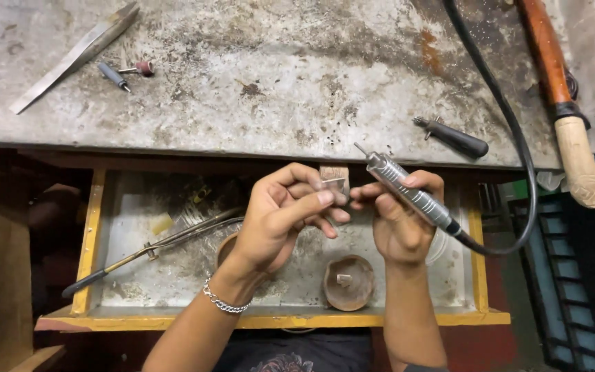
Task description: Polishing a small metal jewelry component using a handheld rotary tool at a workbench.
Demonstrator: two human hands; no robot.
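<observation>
My left hand [285,215] pinches a small thin metal piece [334,182] between thumb and fingers, held over the open drawer, next to a small wooden peg [334,172] at the bench edge. A chain bracelet sits on that wrist. My right hand [399,219] grips a ridged metal rotary handpiece [408,191] like a pen; its thin bit [361,149] points up and left, just right of the metal piece. A black flexible cable [511,131] runs from the handpiece up across the bench.
A worn metal-covered bench top [277,76] carries a flat file [70,58], two small burr bits [125,71], a black-handled tool [456,139] and a wooden-handled tool [562,96]. The yellow-edged drawer [270,318] holds long tongs [153,244] and a small brown bowl [348,282].
</observation>
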